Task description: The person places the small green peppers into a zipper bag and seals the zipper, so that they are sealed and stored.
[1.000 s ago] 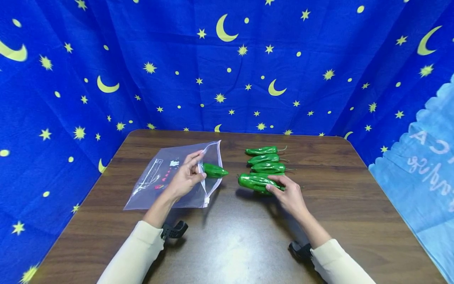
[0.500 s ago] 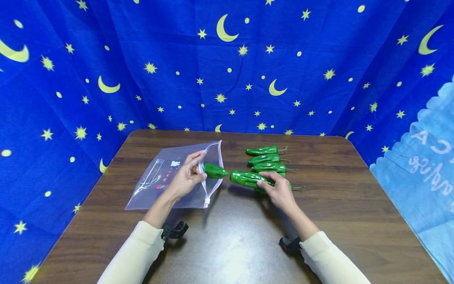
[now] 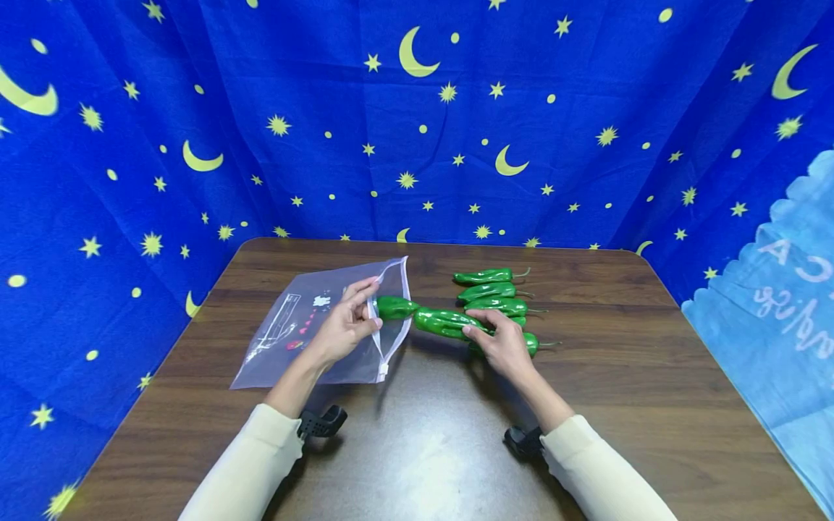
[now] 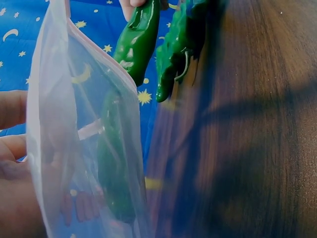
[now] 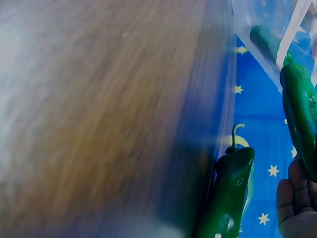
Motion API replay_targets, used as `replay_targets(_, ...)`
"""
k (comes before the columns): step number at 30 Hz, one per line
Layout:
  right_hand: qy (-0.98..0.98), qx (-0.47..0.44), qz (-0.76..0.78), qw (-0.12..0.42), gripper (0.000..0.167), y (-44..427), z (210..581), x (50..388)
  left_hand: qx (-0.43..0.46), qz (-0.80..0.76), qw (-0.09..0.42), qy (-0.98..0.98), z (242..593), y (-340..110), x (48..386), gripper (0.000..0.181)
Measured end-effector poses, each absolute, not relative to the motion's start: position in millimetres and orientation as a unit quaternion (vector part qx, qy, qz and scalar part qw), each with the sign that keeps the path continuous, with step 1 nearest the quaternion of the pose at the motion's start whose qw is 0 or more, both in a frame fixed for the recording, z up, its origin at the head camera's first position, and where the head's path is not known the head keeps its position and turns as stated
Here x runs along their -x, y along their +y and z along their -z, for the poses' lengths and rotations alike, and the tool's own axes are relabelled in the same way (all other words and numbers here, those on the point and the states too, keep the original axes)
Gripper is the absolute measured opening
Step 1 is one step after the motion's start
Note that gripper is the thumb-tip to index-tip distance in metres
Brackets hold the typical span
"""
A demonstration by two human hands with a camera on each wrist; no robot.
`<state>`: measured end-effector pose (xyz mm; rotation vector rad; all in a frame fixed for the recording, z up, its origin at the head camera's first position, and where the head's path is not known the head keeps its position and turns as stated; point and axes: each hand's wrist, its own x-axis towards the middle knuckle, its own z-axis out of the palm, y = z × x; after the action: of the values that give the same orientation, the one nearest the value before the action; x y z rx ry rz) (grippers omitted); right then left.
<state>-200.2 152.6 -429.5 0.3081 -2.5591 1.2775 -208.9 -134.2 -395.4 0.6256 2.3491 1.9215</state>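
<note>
My left hand pinches the near lip of a clear zip bag and keeps its mouth parted to the right. One green pepper lies inside the bag near the opening; it also shows through the plastic in the left wrist view. With thumb and fingers my right hand grips another green pepper, its blunt end at the bag's mouth, close to the first pepper's tip. Beneath and beyond the right hand, several more green peppers lie in a column on the table, one partly hidden by the hand.
The brown wooden table carries the bag at left and the loose peppers at right. A white slider sits at the near corner of the bag's zip. A blue star-and-moon cloth hangs behind the table.
My right hand has moved left with its pepper, away from the loose peppers and up to the bag's mouth. The left hand and the bag have hardly shifted.
</note>
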Motion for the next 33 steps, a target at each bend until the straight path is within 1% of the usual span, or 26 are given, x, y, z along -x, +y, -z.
replay_targets(7, -0.876, -0.112, -0.453, 0.123, 0.033, 146, 426, 202, -0.203, -0.619, 0.029, 0.758, 394, -133, 209, 0.068)
replay_targets(21, -0.875, -0.131, -0.439, 0.158, 0.029, 128, 423, 211, -0.216, -0.615, 0.03, 0.757, 394, -130, 208, 0.068)
replay_targets(33, -0.883, -0.132, -0.422, 0.16, 0.029, 108, 418, 215, -0.216, -0.615, 0.034, 0.757, 394, -130, 208, 0.068)
